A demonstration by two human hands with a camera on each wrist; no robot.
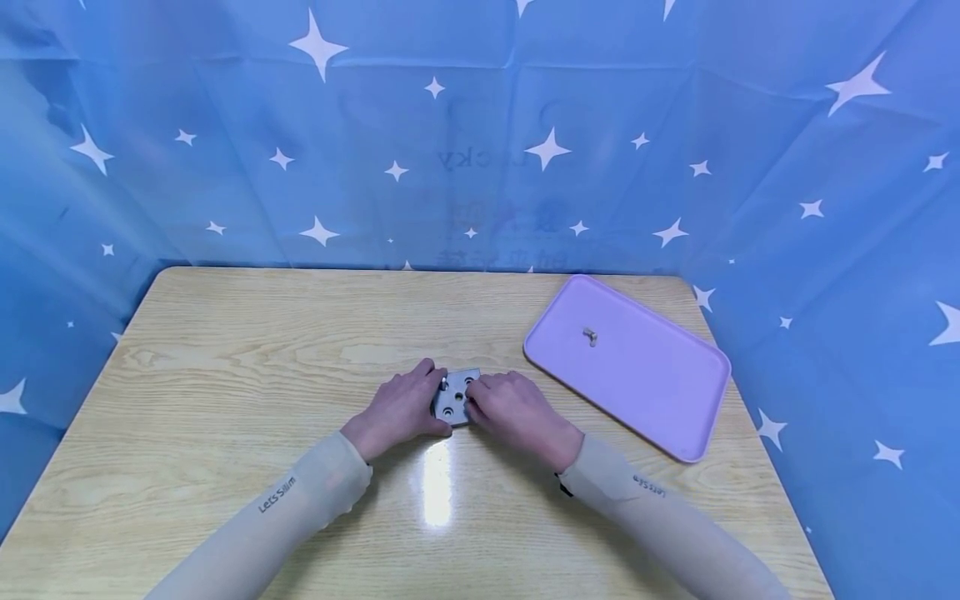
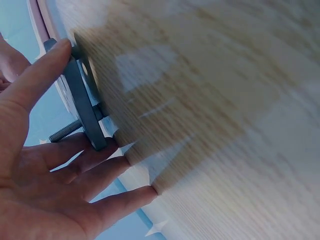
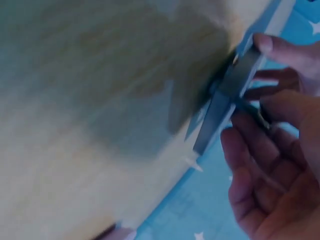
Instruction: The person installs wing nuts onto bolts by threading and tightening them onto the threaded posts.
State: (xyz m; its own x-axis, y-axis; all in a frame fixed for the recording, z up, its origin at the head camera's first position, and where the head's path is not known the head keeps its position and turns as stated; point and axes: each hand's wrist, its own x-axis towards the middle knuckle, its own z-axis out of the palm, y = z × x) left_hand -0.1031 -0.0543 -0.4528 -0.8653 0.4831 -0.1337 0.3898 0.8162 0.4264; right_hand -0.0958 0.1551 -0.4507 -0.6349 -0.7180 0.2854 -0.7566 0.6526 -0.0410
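A grey metal plate (image 1: 457,407) with several round holes is between the two hands, close over the wooden table. My left hand (image 1: 401,406) holds its left side, thumb at the near edge and fingers at the far edge. In the left wrist view a threaded screw (image 2: 65,131) stands up from the plate, and short stubs show on its table side. My right hand (image 1: 519,414) is at the plate's right side. In the right wrist view its thumb and fingers pinch a thin dark screw (image 3: 248,108) that stands out from the plate. The fingers hide part of it.
A purple tray (image 1: 637,379) lies at the right on the wooden table (image 1: 247,350), with small metal parts (image 1: 591,336) in it. Behind the table hangs a blue curtain (image 1: 480,125) with white stars.
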